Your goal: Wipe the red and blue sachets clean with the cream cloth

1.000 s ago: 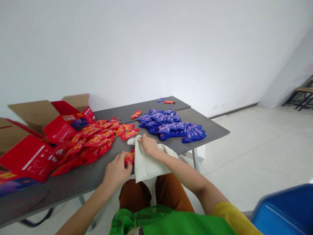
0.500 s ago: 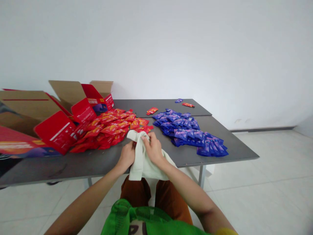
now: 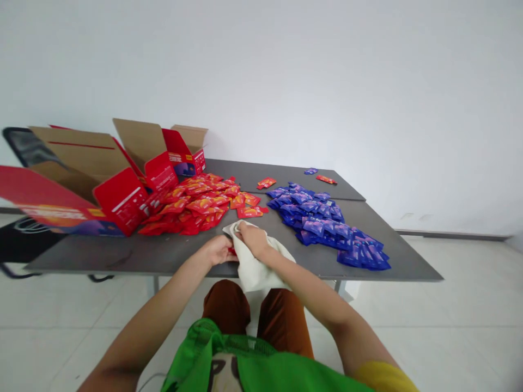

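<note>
At the table's front edge, my right hand (image 3: 253,239) is closed on a white cloth (image 3: 255,269), which drapes down over the edge above my knees. My left hand (image 3: 219,250) is just left of it, fingers curled round a red packet (image 3: 232,251). Only a sliver of that packet shows between the fingers and the cloth. A heap of red packets (image 3: 200,204) lies beyond my left hand, with one red packet (image 3: 252,212) flat just behind the cloth. To the right of my right hand spreads a pile of blue packets (image 3: 322,218).
Open red cartons (image 3: 122,201) with raised flaps stand along the left of the dark table (image 3: 294,261). A few loose packets (image 3: 326,179) lie farther back. Behind the table is a white wall (image 3: 286,81). A black chair (image 3: 24,144) is at the left.
My left hand has drawn out to the left from the cloth, and a bit of red packet now shows in it. My right hand keeps its grip on the cloth. The view has shifted left.
</note>
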A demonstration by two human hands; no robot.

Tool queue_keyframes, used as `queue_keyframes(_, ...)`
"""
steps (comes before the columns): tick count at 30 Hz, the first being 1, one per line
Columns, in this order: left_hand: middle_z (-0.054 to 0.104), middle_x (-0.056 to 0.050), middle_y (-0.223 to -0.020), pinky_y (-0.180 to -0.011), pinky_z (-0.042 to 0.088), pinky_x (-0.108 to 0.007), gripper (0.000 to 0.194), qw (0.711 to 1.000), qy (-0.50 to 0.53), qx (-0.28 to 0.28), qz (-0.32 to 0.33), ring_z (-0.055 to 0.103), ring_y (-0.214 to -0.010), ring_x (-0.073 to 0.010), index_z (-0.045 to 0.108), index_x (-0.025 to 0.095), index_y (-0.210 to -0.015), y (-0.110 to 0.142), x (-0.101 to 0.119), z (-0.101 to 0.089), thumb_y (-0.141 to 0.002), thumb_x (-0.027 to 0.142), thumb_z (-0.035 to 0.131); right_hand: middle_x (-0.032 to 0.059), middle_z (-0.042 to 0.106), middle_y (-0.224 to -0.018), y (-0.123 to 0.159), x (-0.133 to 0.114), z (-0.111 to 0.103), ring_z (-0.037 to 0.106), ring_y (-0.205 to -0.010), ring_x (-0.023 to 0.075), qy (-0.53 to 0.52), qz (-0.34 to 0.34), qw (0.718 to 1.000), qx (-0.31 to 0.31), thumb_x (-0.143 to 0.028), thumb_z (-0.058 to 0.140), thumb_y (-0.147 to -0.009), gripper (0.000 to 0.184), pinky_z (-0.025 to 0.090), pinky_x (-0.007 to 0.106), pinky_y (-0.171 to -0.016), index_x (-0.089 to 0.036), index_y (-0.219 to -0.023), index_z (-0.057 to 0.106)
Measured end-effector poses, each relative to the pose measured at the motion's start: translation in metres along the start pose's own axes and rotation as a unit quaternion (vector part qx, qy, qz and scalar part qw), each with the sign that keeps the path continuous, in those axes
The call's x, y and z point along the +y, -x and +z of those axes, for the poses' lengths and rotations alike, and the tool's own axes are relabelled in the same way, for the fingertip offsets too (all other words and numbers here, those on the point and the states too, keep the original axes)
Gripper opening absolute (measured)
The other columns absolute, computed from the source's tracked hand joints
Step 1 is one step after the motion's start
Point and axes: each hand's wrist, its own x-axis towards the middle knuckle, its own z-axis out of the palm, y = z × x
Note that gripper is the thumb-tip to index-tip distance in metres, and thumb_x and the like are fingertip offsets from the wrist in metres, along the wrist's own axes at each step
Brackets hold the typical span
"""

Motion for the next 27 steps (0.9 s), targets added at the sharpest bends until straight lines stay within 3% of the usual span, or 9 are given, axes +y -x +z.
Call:
queue_keyframes(3, 0.067, -0.005, -0.063, -0.058, 0.055, -0.026, 0.013, 0.998, 0.05, -0.031, -0.02, 0.065, -0.056, -0.0146, 0.061, 0.011, -0.076, -0.005, -0.003, -0.002, -0.066, 0.005, 0.055, 0.0052, 0.067, -0.102, 0.029, -0.003, 0.004, 0.063, -0.095, 0.0197, 0.002, -0.06, 0.998, 0.001, -0.04, 0.041, -0.098, 0.025, 0.045, 0.027, -0.079, -0.021, -0.113, 0.046)
queue_keyframes(5, 0.068, -0.005, -0.066, -0.06, 0.056, -0.026, 0.016, 0.997, 0.059, -0.039, -0.003, 0.065, -0.057, -0.0145, 0.062, 0.01, -0.082, -0.006, -0.006, 0.001, -0.068, 0.004, 0.055, 0.0037, 0.067, -0.101, 0.033, 0.0, 0.004, 0.063, -0.095, 0.0196, 0.009, -0.076, 0.997, -0.003, -0.041, 0.043, -0.096, 0.026, 0.045, 0.027, -0.078, -0.022, -0.114, 0.045)
queue_keyframes(10, 0.069, -0.008, -0.07, -0.063, 0.056, -0.026, 0.021, 0.999, 0.046, -0.023, 0.007, 0.066, -0.059, -0.0138, 0.061, 0.007, -0.085, 0.004, -0.008, 0.003, -0.071, -0.004, 0.05, 0.0132, 0.067, -0.099, 0.001, 0.02, 0.001, 0.065, -0.092, 0.0265, 0.026, -0.012, 1.0, -0.013, -0.042, 0.033, -0.099, 0.034, 0.045, 0.034, -0.075, -0.017, -0.119, 0.043)
queue_keyframes(13, 0.069, -0.01, -0.073, -0.068, 0.057, -0.028, 0.013, 0.995, 0.078, -0.062, 0.02, 0.068, -0.067, -0.0161, 0.06, 0.007, -0.083, 0.011, -0.007, -0.005, -0.076, 0.0, 0.052, 0.0166, 0.066, -0.101, -0.006, 0.022, -0.003, 0.064, -0.095, 0.0288, 0.025, 0.004, 0.999, -0.019, -0.041, 0.03, -0.1, 0.036, 0.045, 0.036, -0.076, -0.014, -0.12, 0.042)
queue_keyframes(17, 0.069, -0.009, -0.07, -0.068, 0.056, -0.027, 0.017, 0.986, 0.09, -0.14, 0.012, 0.068, -0.064, -0.016, 0.062, 0.008, -0.081, 0.004, -0.008, -0.02, -0.068, -0.003, 0.057, 0.0094, 0.068, -0.102, 0.015, 0.007, -0.004, 0.064, -0.094, 0.024, 0.029, -0.068, 0.996, -0.045, -0.044, 0.037, -0.097, 0.035, 0.045, 0.031, -0.076, -0.02, -0.121, 0.043)
queue_keyframes(20, 0.068, -0.006, -0.066, -0.064, 0.055, -0.025, 0.025, 0.985, 0.064, -0.158, 0.018, 0.066, -0.057, -0.0141, 0.063, 0.008, -0.08, -0.005, -0.009, -0.019, -0.06, -0.006, 0.058, 0.0052, 0.068, -0.102, 0.022, 0.01, -0.002, 0.064, -0.096, 0.0219, 0.046, -0.11, 0.991, -0.055, -0.051, 0.044, -0.094, 0.037, 0.044, 0.028, -0.078, -0.024, -0.12, 0.046)
queue_keyframes(24, 0.069, -0.01, -0.07, -0.072, 0.055, -0.034, 0.012, 0.989, 0.028, -0.143, 0.022, 0.068, -0.065, -0.0194, 0.065, 0.007, -0.076, 0.002, -0.011, -0.005, -0.064, 0.005, 0.063, 0.0117, 0.069, -0.097, -0.003, 0.034, 0.001, 0.067, -0.088, 0.0243, 0.079, -0.04, 0.996, -0.02, -0.038, 0.033, -0.1, 0.032, 0.044, 0.031, -0.072, -0.017, -0.12, 0.045)
queue_keyframes(27, 0.07, -0.014, -0.074, -0.077, 0.054, -0.042, 0.014, 0.995, 0.002, -0.102, 0.019, 0.07, -0.072, -0.025, 0.067, 0.006, -0.075, 0.024, -0.015, -0.002, -0.066, 0.016, 0.064, 0.0114, 0.069, -0.087, -0.02, 0.044, 0.008, 0.068, -0.079, 0.025, 0.086, -0.003, 0.996, 0.001, -0.035, 0.04, -0.097, 0.026, 0.044, 0.03, -0.065, -0.015, -0.112, 0.05)
